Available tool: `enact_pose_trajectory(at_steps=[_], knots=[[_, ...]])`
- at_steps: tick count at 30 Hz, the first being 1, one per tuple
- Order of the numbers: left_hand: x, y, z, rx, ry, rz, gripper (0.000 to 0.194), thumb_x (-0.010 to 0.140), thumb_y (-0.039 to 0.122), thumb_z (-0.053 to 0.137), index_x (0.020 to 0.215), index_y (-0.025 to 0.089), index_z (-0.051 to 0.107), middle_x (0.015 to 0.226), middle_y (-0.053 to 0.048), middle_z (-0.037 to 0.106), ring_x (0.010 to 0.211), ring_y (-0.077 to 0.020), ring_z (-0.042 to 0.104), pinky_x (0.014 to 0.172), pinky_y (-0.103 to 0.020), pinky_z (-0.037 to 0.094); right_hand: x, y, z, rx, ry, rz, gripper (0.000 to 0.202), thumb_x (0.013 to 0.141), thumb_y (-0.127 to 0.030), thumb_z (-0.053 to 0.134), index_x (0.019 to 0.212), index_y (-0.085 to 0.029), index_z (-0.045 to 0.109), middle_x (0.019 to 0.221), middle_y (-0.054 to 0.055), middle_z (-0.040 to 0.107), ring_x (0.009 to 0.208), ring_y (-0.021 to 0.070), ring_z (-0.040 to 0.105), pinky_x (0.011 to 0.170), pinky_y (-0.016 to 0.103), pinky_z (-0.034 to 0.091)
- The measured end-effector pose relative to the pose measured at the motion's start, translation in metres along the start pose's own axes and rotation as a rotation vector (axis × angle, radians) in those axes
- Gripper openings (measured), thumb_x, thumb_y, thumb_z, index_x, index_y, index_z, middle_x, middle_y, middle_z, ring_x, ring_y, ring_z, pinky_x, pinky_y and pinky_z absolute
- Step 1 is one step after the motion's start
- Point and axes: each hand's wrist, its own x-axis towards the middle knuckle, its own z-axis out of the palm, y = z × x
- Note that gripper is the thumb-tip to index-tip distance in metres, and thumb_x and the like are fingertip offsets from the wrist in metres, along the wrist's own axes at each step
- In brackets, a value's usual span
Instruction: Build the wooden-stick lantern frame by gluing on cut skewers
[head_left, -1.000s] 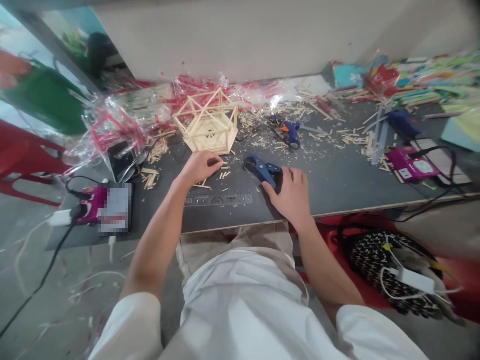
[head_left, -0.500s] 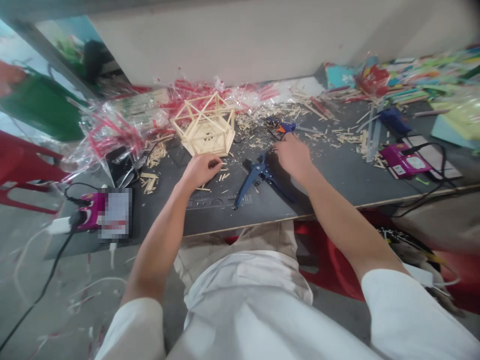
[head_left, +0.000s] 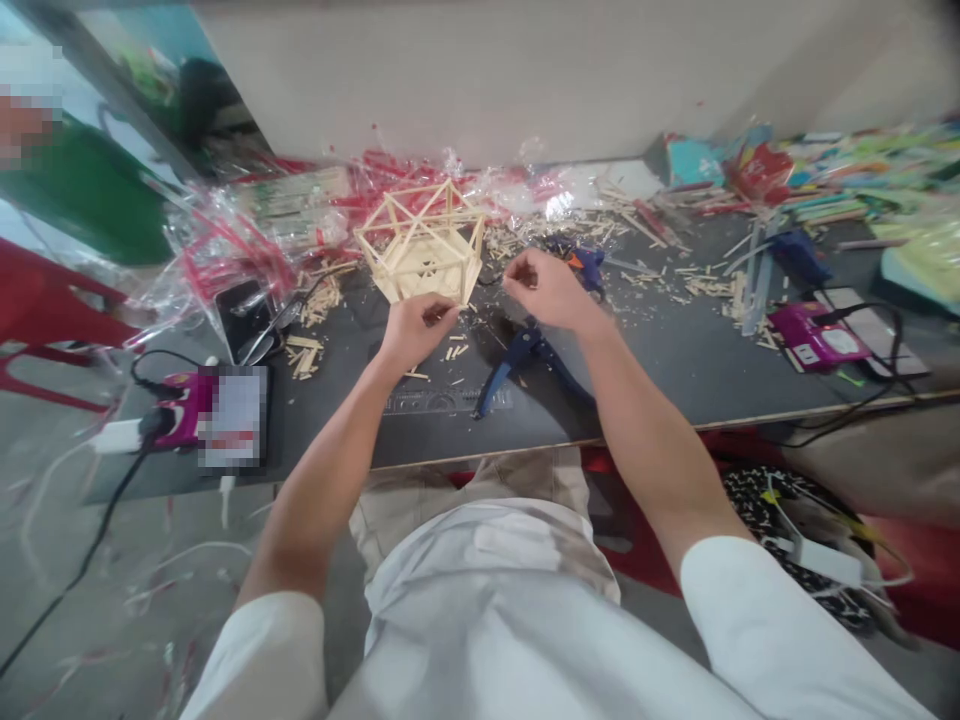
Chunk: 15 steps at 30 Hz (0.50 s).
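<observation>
The fingers of the left hand [head_left: 418,332] are bent toward the thumb at the near edge of the wood frame [head_left: 442,284], which is set on the desk [head_left: 660,375]; whether anything is pinched in that grip cannot be seen. The right hand [head_left: 551,290] is held up just right of the frame, its grip curled, and what is in it is hidden. Below, the blue cutter [head_left: 514,360] is spread, one handle laid over a clear ruler [head_left: 427,402]. The glue gun [head_left: 590,263] is partly covered by the right hand.
</observation>
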Motion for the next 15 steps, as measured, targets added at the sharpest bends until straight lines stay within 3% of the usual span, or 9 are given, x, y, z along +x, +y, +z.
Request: enact_pose_trajectory(at_steps=[3, 5, 10, 15], knots=[[0.0, 0.0, 0.002, -0.07, 0.025, -0.015, 0.018, 0.09, 0.032, 0.071, 0.094, 0.017, 0.079, 0.086, -0.006, 0.08, 0.074, -0.0148, 0.07, 0.073, -0.027, 0.057, 0.0, -0.005, 0.021, 0.405, -0.056, -0.033, 0.019, 0.089, -0.029, 0.076, 0.105, -0.022, 0.066, 0.081, 0.002, 0.07, 0.069, 0.0165, 0.065, 0.072, 0.035, 0.06], [0.0, 0.0, 0.003, -0.093, 0.03, -0.018, 0.02, 0.091, 0.036, 0.071, 0.095, 0.018, 0.079, 0.087, -0.006, 0.08, 0.075, -0.0148, 0.07, 0.071, -0.026, 0.056, -0.004, -0.006, 0.03, 0.549, -0.096, -0.038, 0.024, 0.086, -0.039, 0.081, 0.097, -0.022, 0.068, 0.08, 0.002, 0.072, 0.071, 0.0168, 0.068, 0.073, 0.036, 0.062], [-0.002, 0.003, 0.009, -0.109, 0.009, 0.004, 0.027, 0.091, 0.044, 0.073, 0.095, 0.018, 0.079, 0.085, -0.006, 0.079, 0.071, -0.014, 0.068, 0.066, -0.026, 0.055, -0.013, -0.001, 0.037, 0.667, -0.065, 0.036, 0.04, 0.071, -0.05, 0.092, 0.085, -0.021, 0.07, 0.083, 0.005, 0.077, 0.078, 0.0194, 0.074, 0.081, 0.039, 0.065], [-0.005, 0.011, 0.012, -0.202, -0.049, -0.049, 0.03, 0.091, 0.046, 0.074, 0.097, 0.017, 0.079, 0.078, -0.004, 0.077, 0.056, -0.0114, 0.064, 0.058, -0.025, 0.052, -0.014, 0.005, 0.042, 0.739, -0.068, 0.013, 0.043, 0.067, -0.051, 0.094, 0.08, -0.02, 0.068, 0.085, 0.005, 0.078, 0.075, 0.0174, 0.073, 0.08, 0.037, 0.064]])
